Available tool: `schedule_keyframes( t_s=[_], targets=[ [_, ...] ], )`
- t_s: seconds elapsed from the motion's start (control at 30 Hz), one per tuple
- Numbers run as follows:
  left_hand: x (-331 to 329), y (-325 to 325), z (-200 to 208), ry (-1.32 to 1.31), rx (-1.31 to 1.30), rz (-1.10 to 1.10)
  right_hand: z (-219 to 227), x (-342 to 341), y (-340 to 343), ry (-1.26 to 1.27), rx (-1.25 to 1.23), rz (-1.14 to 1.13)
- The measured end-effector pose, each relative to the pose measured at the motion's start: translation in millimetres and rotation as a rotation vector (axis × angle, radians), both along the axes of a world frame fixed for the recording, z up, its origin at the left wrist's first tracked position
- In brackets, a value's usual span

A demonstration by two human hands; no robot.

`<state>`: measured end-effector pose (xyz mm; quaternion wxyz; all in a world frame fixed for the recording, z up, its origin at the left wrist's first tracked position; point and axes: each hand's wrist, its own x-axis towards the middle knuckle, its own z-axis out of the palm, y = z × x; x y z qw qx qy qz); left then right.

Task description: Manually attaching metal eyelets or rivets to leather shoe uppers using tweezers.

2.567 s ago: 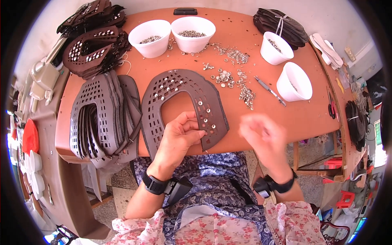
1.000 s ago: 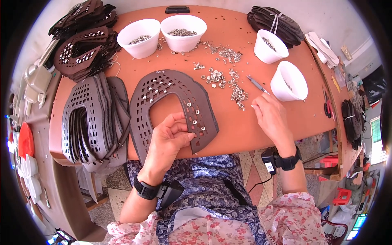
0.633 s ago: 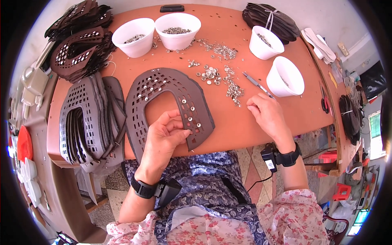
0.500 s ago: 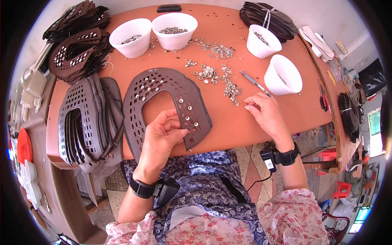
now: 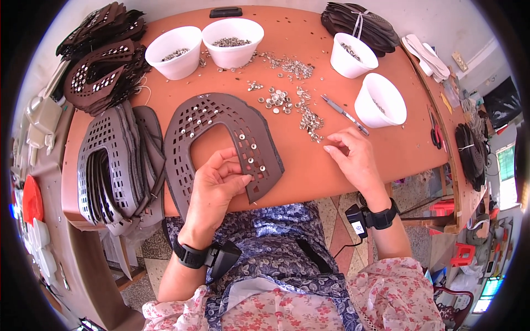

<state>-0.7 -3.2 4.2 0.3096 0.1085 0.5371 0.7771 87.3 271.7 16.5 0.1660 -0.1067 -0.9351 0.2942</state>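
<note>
A dark brown perforated leather shoe upper (image 5: 262, 127), horseshoe-shaped, lies near the table's front edge. Silver studs sit in some of its holes, along the top and down its right arm. My left hand (image 5: 218, 179) grips that right arm near its lower end, with fingers inside the curve and the thumb on top by the lowest studs. To the right, my right hand (image 5: 356, 160) hovers over the table beside a heap of small silver rivets (image 5: 310, 122). Its thumb and forefinger are apart, and I see nothing between them. Larger round studs (image 5: 276, 99) lie loose beyond.
White bowls of metal pieces stand at the back, one of them a left bowl (image 5: 174, 53), and at the right, including a tilted bowl (image 5: 381, 100). A pen (image 5: 345, 115) lies beside it. Stacked uppers (image 5: 113, 165) fill the left side. Scissors (image 5: 436, 132) rest at the right edge.
My right thumb and forefinger have parted from a near pinch, and the hand has shifted slightly left. My left hand keeps its hold on the shoe upper.
</note>
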Motion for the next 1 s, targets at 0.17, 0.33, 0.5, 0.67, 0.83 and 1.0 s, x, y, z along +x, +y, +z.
schedule_keyframes(
  t_s=[0.17,0.33,0.5,0.67,0.83,1.0],
  targets=[
    [0.4,-0.4,1.7,-0.018,0.007,-0.006,-4.5,-4.0,-3.5,0.038,0.029,-0.022],
    [-0.3,-0.3,1.3,-0.01,0.024,-0.017,-3.6,-7.2,-3.4,0.04,0.083,-0.046],
    [-0.2,-0.8,0.4,-0.006,0.03,-0.012,1.0,-11.5,-1.1,0.044,0.097,-0.006],
    [-0.2,-1.4,-0.6,-0.008,0.021,-0.007,5.3,-14.7,0.2,0.029,0.127,0.02],
    [-0.5,-1.1,0.9,-0.014,0.029,-0.012,6.5,-19.2,3.3,0.052,0.126,0.055],
    [-0.6,-0.2,0.3,-0.018,0.021,-0.007,5.8,-24.4,5.4,0.007,0.147,0.064]
  ],
)
